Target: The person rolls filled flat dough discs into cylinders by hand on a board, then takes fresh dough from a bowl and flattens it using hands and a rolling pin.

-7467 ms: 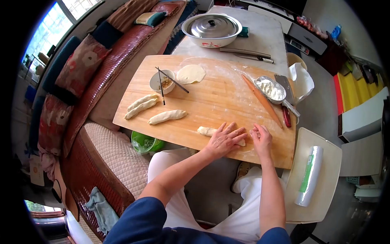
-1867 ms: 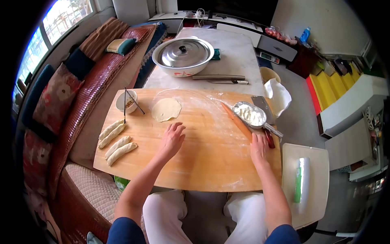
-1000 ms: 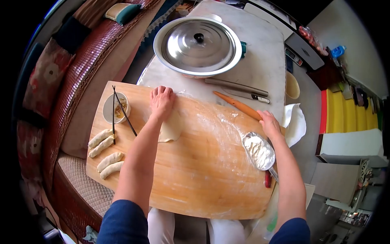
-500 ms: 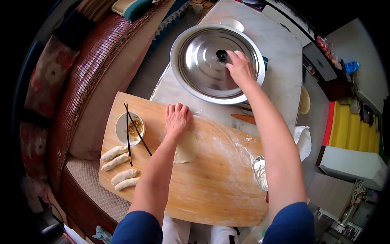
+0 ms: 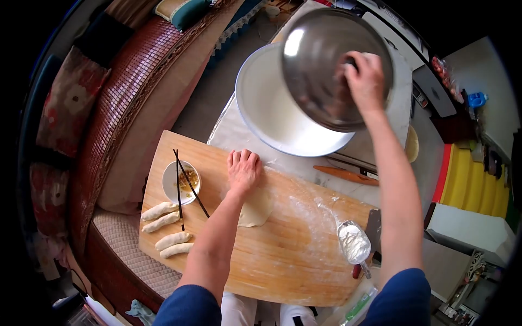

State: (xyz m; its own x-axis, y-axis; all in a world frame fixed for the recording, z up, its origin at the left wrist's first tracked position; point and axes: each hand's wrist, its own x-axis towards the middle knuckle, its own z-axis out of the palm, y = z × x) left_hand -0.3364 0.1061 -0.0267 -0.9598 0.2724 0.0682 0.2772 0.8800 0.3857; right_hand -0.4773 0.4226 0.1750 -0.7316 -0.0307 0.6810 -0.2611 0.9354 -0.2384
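My right hand grips the black knob of a steel lid, which is raised and tilted above the right part of a large white basin. The visible inside of the basin is white; the lid hides the rest. My left hand rests with curled fingers on the wooden board near its far edge. Partly under that wrist and forearm lies a flat dough round. Left of it are a white bowl of filling with black chopsticks across it and several dough rolls.
A scoop of flour sits at the board's right side beside a metal blade. Beyond the board lie a wooden rolling pin and a knife on the marble table. A couch runs along the left.
My right hand moved from the rolling pin, now off the board, to the lid's knob and lifted the lid up and right, uncovering the basin. My left hand stays at the board's far edge.
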